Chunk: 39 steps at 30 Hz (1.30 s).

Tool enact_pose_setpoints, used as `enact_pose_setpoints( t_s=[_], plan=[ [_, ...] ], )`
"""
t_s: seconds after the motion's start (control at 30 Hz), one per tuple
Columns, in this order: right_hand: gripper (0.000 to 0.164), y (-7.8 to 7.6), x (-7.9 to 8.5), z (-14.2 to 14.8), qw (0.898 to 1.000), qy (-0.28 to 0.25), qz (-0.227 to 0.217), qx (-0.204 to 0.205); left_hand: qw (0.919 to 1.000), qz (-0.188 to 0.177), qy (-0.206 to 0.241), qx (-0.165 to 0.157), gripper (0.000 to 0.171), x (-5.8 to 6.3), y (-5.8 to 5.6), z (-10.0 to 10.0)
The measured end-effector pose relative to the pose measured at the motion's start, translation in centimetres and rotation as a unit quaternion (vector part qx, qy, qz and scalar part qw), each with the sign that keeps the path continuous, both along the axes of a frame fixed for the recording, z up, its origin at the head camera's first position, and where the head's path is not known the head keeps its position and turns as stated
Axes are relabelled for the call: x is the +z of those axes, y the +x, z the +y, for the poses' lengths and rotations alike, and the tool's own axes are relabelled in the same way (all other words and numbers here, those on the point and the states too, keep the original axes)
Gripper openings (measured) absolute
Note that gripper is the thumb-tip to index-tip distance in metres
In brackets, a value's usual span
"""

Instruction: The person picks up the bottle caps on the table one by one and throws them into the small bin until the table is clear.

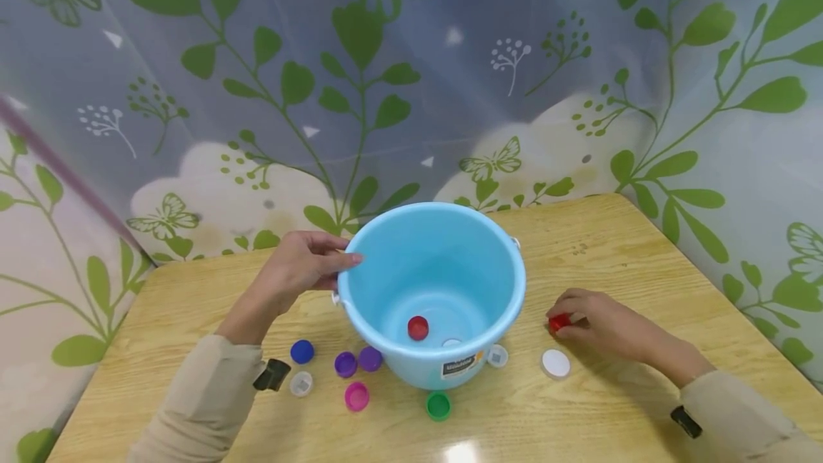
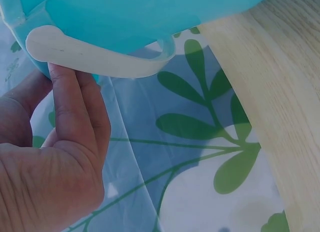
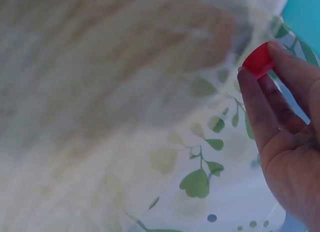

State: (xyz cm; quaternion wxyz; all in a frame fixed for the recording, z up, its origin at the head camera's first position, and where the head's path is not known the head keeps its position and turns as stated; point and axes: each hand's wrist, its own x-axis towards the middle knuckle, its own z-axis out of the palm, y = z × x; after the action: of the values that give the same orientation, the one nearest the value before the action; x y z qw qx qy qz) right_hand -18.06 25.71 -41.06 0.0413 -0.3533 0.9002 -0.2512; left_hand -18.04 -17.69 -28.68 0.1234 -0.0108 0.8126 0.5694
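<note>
A light blue bucket (image 1: 431, 234) stands on the wooden table, with a red bottle cap (image 1: 418, 328) and part of a white one (image 1: 452, 342) on its floor. My left hand (image 1: 302, 266) grips the bucket's left rim, thumb over the edge. In the left wrist view, its fingers (image 2: 70, 107) lie under the white handle (image 2: 95, 57) against the outer wall. To the right of the bucket, my right hand (image 1: 601, 324) pinches another red bottle cap (image 3: 258, 60) between thumb and fingers, low over the table. A white cap (image 1: 556, 364) lies just below that hand.
Several loose caps lie around the bucket's front: blue (image 1: 302, 351), clear (image 1: 301, 384), purple (image 1: 345, 364), pink (image 1: 356, 396), green (image 1: 439, 406), and another clear cap (image 1: 497, 356) by its right side. A leaf-patterned curtain (image 1: 386, 91) hangs behind the table (image 1: 579, 249).
</note>
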Motion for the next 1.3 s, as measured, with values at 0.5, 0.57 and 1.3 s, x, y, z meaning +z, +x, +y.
enact_pose_setpoints(
  t_s=[0.5, 0.57, 1.3],
  plan=[
    [0.027, -1.0, 7.9, -1.5, 0.984, -0.121, 0.121, -0.05, 1.0, -0.002, -0.007, -0.001, 0.037, -0.1, 0.0, 0.0],
    [0.031, -1.1, 9.0, -2.0, 0.98, -0.131, 0.143, -0.049, 1.0, -0.001, -0.007, -0.001, 0.037, -0.1, 0.0, -0.1],
    [0.033, -2.7, 13.4, -11.5, 0.967, -0.136, 0.183, 0.114, 0.9998, -0.005, -0.019, 0.003, 0.036, 0.1, -0.2, 0.1]
  ],
)
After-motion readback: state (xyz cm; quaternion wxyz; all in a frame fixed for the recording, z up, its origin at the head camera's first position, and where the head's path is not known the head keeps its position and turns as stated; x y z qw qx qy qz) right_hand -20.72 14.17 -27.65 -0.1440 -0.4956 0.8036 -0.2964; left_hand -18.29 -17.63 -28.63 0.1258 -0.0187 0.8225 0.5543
